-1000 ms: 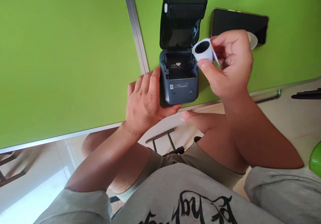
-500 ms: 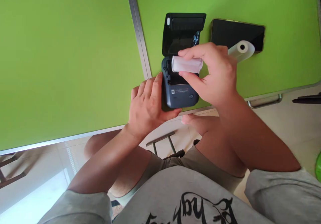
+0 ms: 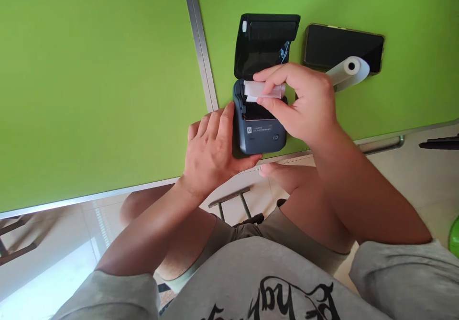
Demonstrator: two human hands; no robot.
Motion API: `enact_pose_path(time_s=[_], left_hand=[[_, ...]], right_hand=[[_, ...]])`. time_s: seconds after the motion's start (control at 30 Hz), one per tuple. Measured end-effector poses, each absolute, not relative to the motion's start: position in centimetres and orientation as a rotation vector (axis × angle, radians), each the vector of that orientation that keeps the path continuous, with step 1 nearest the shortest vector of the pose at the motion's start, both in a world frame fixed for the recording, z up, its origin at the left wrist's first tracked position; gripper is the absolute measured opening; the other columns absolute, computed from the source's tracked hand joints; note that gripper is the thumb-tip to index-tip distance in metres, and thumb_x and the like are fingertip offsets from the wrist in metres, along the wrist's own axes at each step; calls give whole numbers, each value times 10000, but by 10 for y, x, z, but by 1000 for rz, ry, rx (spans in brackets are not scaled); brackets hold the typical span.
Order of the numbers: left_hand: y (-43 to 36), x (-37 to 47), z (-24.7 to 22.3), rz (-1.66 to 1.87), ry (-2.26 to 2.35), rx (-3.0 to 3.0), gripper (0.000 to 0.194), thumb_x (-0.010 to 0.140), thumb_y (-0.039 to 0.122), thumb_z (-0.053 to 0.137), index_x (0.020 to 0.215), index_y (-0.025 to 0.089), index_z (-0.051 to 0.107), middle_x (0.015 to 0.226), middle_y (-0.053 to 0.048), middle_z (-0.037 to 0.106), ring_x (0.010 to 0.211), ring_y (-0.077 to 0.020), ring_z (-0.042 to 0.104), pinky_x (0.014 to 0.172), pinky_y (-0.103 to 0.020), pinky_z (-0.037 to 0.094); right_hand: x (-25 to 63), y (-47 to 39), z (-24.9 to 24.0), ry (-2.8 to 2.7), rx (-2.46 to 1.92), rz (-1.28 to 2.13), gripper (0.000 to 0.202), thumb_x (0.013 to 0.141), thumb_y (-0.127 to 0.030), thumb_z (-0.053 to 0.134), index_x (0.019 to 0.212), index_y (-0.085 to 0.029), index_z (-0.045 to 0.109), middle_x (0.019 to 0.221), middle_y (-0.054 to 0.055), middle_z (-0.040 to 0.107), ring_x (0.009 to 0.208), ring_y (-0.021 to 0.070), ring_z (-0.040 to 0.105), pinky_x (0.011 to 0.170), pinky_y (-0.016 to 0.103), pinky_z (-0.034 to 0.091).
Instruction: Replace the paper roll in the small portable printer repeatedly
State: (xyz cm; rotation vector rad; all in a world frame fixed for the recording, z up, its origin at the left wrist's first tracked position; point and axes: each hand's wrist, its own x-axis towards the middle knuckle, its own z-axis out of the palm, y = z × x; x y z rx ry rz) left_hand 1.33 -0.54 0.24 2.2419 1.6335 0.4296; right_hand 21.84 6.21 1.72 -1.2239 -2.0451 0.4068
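A small dark blue label printer (image 3: 263,138) stands near the table's front edge, its black lid (image 3: 265,47) raised at the back. My left hand (image 3: 211,145) grips the printer's left side and near corner, the thumb along its front. My right hand (image 3: 308,102) pinches a white paper roll (image 3: 255,90) between thumb and fingers, at the mouth of the printer's compartment. The fingers cover part of the roll, so whether it rests on the bottom cannot be seen.
A black smartphone (image 3: 340,47) lies at the back right, and a second white paper roll (image 3: 346,71) with a loose end is in front of it. A metal seam (image 3: 201,38) crosses the green table (image 3: 107,71). A metal handle (image 3: 382,144) sits on the table's front edge.
My right hand has turned the paper roll slightly and lowered it a little at the compartment. My left hand keeps its hold on the printer. The view has shifted slightly.
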Motion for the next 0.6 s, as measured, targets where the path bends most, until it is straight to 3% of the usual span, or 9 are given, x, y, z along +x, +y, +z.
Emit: enact_pose_path(time_s=[0.17, 0.43, 0.5, 0.6], left_hand=[[-6, 13, 2, 422, 1628, 2249, 1126, 830, 942, 455, 1558, 83, 459, 1419, -254, 642, 1243, -416, 629, 982, -526, 496], [-7, 12, 1, 447, 1623, 2278, 1144, 822, 918, 531, 1602, 90, 408, 1415, -232, 646, 1221, -400, 630, 1004, -496, 481], [-8, 11, 1, 490, 1583, 2332, 1059, 831, 863, 606, 1609, 167, 427, 1414, -201, 644, 1186, -386, 636, 968, -482, 477], [-9, 8, -2, 544, 1514, 2434, 786, 890, 787, 627, 1525, 331, 548, 1397, -155, 634, 1154, -359, 628, 919, -460, 453]], right_hand=[[220, 62, 16, -2045, -1232, 435, 89, 889, -229, 636, 835, -299, 620, 1039, -9, 812, 1149, 259, 762, 1022, 491, 628], [229, 49, 16, -2073, -1030, 429, 102, 879, -252, 620, 782, -280, 626, 999, -1, 771, 955, 221, 755, 906, 459, 636], [231, 46, 15, -2116, -988, 451, 96, 864, -277, 628, 768, -279, 636, 1031, -8, 760, 977, 217, 741, 921, 465, 629], [233, 46, 14, -2138, -876, 509, 88, 859, -284, 637, 771, -278, 647, 1088, 1, 747, 1064, 226, 711, 974, 473, 601]])
